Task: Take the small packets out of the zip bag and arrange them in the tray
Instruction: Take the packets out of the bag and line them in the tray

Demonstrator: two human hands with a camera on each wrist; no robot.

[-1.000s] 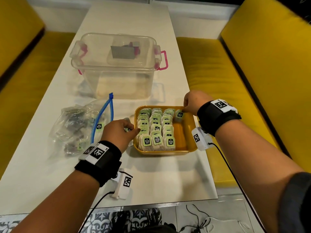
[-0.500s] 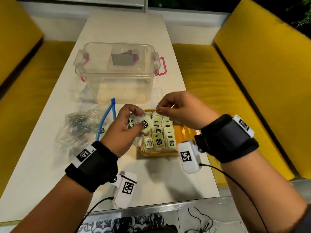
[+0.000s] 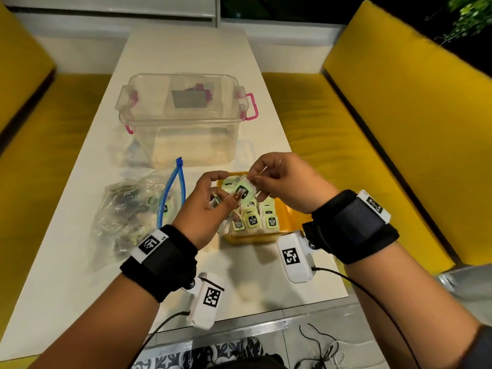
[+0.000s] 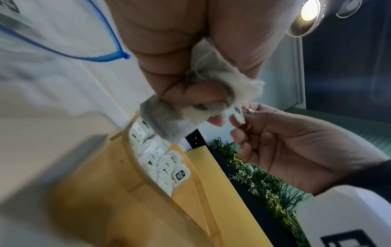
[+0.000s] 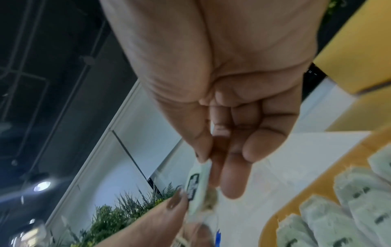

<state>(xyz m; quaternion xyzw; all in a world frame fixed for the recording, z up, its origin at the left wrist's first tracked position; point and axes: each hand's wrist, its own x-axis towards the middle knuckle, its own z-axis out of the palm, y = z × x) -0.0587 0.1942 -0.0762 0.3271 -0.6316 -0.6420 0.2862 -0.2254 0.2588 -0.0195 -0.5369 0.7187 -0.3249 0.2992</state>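
Note:
Both hands are raised above the yellow tray [image 3: 288,217], which holds rows of small tea-bag packets [image 3: 253,221] with green tags. My left hand [image 3: 213,193] grips a bunch of white packets [image 4: 180,117] in its curled fingers. My right hand [image 3: 262,179] pinches the green tag of one packet [image 3: 242,189] between thumb and forefinger, right beside the left fingertips. The same tag [image 5: 195,183] shows in the right wrist view. The clear zip bag [image 3: 133,206] with a blue zip lies open on the table, left of the tray, with more packets inside.
A clear plastic lidded box [image 3: 183,118] with pink latches stands behind the tray. The white table [image 3: 66,262] runs between two yellow benches [image 3: 346,145]. Cables hang off the near table edge.
My right hand left the tray's far right corner and came to the left hand. My left hand lifted its packets off the table; my right hand now pinches one tag.

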